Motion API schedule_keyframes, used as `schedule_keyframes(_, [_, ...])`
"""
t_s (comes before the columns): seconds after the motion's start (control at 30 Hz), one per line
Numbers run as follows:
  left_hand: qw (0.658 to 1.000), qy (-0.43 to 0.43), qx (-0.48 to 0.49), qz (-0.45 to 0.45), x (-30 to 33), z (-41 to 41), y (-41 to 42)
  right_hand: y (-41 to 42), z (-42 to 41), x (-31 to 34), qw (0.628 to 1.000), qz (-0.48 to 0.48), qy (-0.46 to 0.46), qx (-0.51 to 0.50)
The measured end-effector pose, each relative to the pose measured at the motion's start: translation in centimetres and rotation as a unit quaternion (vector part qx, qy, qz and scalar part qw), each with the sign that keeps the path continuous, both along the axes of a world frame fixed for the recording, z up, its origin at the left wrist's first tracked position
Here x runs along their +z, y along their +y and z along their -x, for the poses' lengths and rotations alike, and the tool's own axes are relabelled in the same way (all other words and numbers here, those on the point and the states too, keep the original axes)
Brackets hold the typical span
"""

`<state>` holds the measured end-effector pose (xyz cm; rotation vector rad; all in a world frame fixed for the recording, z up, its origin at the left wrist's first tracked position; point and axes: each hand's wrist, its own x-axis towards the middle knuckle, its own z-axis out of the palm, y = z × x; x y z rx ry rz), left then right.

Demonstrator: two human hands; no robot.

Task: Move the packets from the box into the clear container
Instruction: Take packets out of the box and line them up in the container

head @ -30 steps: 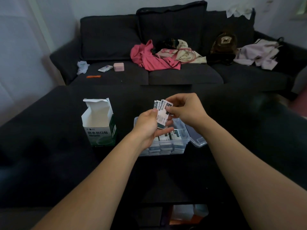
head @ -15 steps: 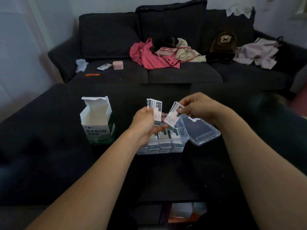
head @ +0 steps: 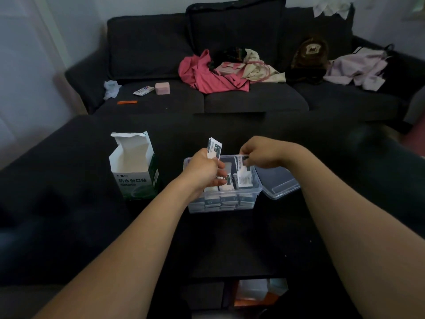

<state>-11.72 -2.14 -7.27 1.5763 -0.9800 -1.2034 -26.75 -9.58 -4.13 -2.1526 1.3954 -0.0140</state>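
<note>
The right hand (head: 259, 155) has lowered its pinched packet (head: 243, 173) into the clear container (head: 257, 192) to file it upright, while the left hand (head: 204, 171) grips the spare packets (head: 215, 148) just above.

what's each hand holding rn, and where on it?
Left hand grips a small stack of white-and-dark packets by its lower end. Right hand pinches one packet by its top edge, over the clear plastic container.

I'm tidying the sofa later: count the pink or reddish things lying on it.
3: a small pink box on the left seat cushion, a crumpled pink-red garment on the middle seat, and a pale pink bag lying against it. More may be hidden in the clothes pile.
</note>
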Motion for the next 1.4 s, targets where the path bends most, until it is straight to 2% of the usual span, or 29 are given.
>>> schedule_keyframes(0.1, [0.999,-0.04,-0.026,0.003,-0.1,0.2,0.0,0.1,-0.9,-0.7,0.997,0.012,0.072,0.015])
schedule_keyframes(0.27, [0.998,-0.056,-0.012,0.005,-0.4,0.2,-0.5,0.0,-1.5,-1.8,0.969,0.122,0.214,0.03])
schedule_keyframes(0.57, [1.0,-0.008,0.009,0.0,-0.5,-0.1,-0.6,0.7,-1.4,-1.9,0.958,0.137,0.251,0.006])
schedule_keyframes(0.63, [1.0,0.013,0.0,-0.003,-0.6,-0.3,-0.5,0.4,-1.0,-1.4,0.969,0.169,0.18,0.011])
schedule_keyframes(0.7, [1.0,0.02,-0.017,-0.001,-0.5,-0.3,-0.4,0.3,-0.9,-1.0,0.983,0.184,0.025,0.002])
schedule_keyframes(0.77, [0.999,0.015,-0.037,-0.003,-0.3,-0.3,-0.3,0.7,-1.4,-1.1,0.983,0.144,-0.109,-0.018])
schedule_keyframes(0.83, [0.998,0.021,-0.056,-0.001,0.0,-0.1,-0.3,1.1,-1.9,-1.5,0.979,0.069,-0.191,-0.031])
schedule_keyframes(0.9, [0.998,0.034,-0.057,0.002,0.3,-0.1,-0.1,1.3,-2.1,-1.8,0.968,0.008,-0.249,-0.04])
schedule_keyframes(1.1, [0.998,0.026,-0.061,0.017,0.2,-0.5,0.1,0.8,-2.0,-1.7,0.941,-0.03,-0.333,-0.059])
schedule_keyframes(1.17, [0.997,-0.036,-0.064,0.037,-0.1,-0.9,0.1,0.3,-1.8,-1.6,0.938,-0.026,-0.336,-0.077])
schedule_keyframes(1.2, [0.988,-0.121,-0.066,0.068,-0.2,-1.4,0.1,0.1,-1.6,-1.5,0.942,-0.017,-0.326,-0.085])
schedule_keyframes(1.27, [0.931,-0.324,-0.085,0.149,-0.7,-2.7,0.1,0.0,-1.4,-1.4,0.961,-0.007,-0.266,-0.07])
schedule_keyframes(1.3, [0.901,-0.385,-0.109,0.166,-0.8,-3.3,0.2,0.2,-1.4,-1.4,0.974,-0.01,-0.222,-0.051])
schedule_keyframes(1.4, [0.845,-0.478,-0.2,0.131,-1.1,-4.2,0.6,0.6,-2.0,-1.8,0.992,-0.019,-0.126,-0.008])
